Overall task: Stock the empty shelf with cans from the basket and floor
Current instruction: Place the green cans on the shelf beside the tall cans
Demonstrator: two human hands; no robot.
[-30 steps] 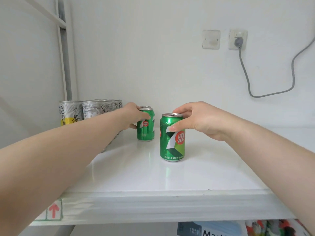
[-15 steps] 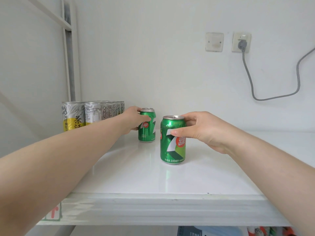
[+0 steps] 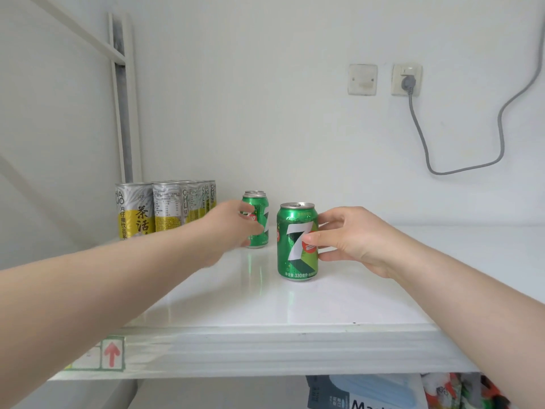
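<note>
The near can [image 3: 297, 242] stands upright on the shelf [image 3: 295, 308], about mid-depth. Behind it to the left stands the far can [image 3: 262, 214], with another close behind that one. Further left, tall cans [image 3: 165, 206] fill the back corner. The right hand [image 3: 354, 237] grips the near can from its right. The left hand [image 3: 233, 225] overlaps the far can's left side. A socket [image 3: 406, 79] sits on the wall above and to the right.

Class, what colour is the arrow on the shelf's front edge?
The arrow is red, clearest in the head view.
</note>
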